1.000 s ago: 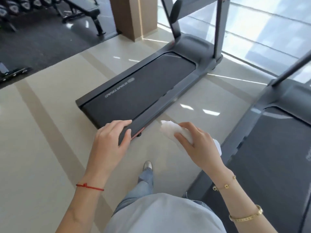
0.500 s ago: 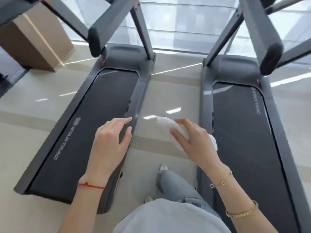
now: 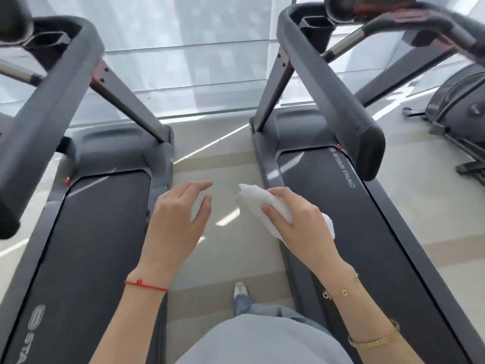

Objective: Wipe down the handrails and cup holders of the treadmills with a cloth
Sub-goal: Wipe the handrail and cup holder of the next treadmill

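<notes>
At the far left a treadmill (image 3: 86, 245) lies with its dark belt running toward the window, its padded handrail (image 3: 44, 122) slanting across the upper left corner and a cup holder (image 3: 48, 39) set into the console at the handrail's top end. Just right of that belt's edge the left hand (image 3: 175, 222) hovers over the strip of pale floor (image 3: 225, 164) between the two machines, palm down, fingers spread and loosely curled, holding nothing; a red string bracelet (image 3: 145, 285) circles its wrist. Beside it, apart from its fingertips, the right hand (image 3: 296, 222) is closed around a bunched white cloth (image 3: 258, 199), one end of which pokes out toward the left hand while another fold shows behind the knuckles. The cloth is held in the air above the left edge of the second treadmill (image 3: 354, 232), touching neither handrail nor cup holder. Gold bracelets (image 3: 372, 341) sit on the right forearm. The second treadmill's near handrail (image 3: 333, 88) slopes down to a rounded dark end over its belt, with its own cup holder (image 3: 316, 24) at the top. An exercise bike (image 3: 456, 101) stands at the far right, near the window
</notes>
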{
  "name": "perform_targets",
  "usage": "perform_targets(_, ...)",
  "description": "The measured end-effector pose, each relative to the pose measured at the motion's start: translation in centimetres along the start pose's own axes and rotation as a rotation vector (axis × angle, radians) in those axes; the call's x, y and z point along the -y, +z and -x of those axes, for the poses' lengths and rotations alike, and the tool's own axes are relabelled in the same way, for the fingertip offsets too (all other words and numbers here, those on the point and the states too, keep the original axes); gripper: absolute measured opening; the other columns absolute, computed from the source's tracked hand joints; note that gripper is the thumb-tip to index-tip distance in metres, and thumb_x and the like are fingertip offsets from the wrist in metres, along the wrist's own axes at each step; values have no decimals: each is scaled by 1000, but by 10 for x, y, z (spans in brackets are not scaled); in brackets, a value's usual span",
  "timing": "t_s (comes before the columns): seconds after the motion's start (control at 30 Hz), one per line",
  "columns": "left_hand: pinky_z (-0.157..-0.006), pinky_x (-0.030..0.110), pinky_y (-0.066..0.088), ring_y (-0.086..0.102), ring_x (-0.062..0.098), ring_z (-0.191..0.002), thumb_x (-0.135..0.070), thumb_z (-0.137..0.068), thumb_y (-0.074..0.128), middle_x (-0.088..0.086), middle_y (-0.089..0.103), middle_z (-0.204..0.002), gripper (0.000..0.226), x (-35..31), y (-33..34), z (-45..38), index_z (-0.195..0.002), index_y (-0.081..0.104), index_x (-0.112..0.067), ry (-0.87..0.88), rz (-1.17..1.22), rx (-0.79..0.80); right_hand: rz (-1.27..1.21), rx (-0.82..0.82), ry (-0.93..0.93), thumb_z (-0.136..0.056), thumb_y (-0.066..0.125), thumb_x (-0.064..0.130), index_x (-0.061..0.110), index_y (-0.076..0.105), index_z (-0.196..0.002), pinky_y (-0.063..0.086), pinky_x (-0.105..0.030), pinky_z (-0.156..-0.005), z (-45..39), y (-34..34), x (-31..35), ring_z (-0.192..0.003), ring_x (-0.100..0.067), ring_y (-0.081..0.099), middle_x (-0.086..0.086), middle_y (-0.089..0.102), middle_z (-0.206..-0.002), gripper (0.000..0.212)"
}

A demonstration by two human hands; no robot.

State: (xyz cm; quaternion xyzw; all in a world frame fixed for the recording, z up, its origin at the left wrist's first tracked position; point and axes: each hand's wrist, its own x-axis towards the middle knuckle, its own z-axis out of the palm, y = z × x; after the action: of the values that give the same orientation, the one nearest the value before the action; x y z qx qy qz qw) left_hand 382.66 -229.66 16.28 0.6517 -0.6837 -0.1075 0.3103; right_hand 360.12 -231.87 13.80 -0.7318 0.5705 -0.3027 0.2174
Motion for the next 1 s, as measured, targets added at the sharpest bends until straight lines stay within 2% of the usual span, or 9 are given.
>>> perform_targets(0.13,-99,38,46,61,17,-108,-18,-97,57,-5,67,-116,26,-8,28,-88,-121,66,-15,106,45,47,30,-98,61,-95,53,44,24,59,-118,45,-25,-82,-61,-17,-19,-90,-10,60,11,66,-99,31)
perform_targets(0.3,-98,45,47,61,20,-111,-17,-97,56,-3,67,-117,26,-25,65,-179,-121,65,-14,260,112,139,101,-251,114,-97,52,41,21,60,-120,47,-30,-85,-117,-41,-37,-93,-14,62,8,68,-103,32)
perform_targets(0.47,-98,44,45,62,19,-109,-20,-98,54,-4,66,-119,27,-52,106,-261,-122,65,-15,451,162,218,187,-444,167,-99,47,44,26,59,-123,46,-22,-90,-160,-66,-54,-98,-7,60,13,66,-109,32)
perform_targets(0.67,-99,45,45,58,19,-115,-20,-98,55,-2,65,-120,27,-86,159,-357,-123,65,-15,683,251,317,432,-718,246,-103,38,47,25,57,-125,41,-22,-90,-217,-89,-78,-96,-10,57,10,65,-108,36)
perform_targets(0.77,-104,45,42,55,17,-121,-24,-99,53,-3,64,-123,29,-99,184,-404,-125,63,-16,830,251,390,571,-717,397,-104,34,45,24,54,-130,43,-31,-93,-244,-85,-93,-100,-15,55,5,64,-113,39)
perform_targets(0.87,-109,36,36,53,16,-122,-24,-99,52,-5,62,-124,30,-105,203,-442,-126,62,-19,947,251,460,644,-670,622,-104,32,42,26,55,-133,43,-35,-95,-261,-63,-103,-105,-20,55,4,63,-121,41)
perform_targets(1.0,-110,34,33,54,16,-121,-22,-98,52,-6,63,-124,30,-106,225,-477,-126,62,-19,1085,255,566,842,-749,828,-102,35,39,27,62,-127,43,-34,-86,-286,-45,-114,-94,-21,61,6,66,-112,38)
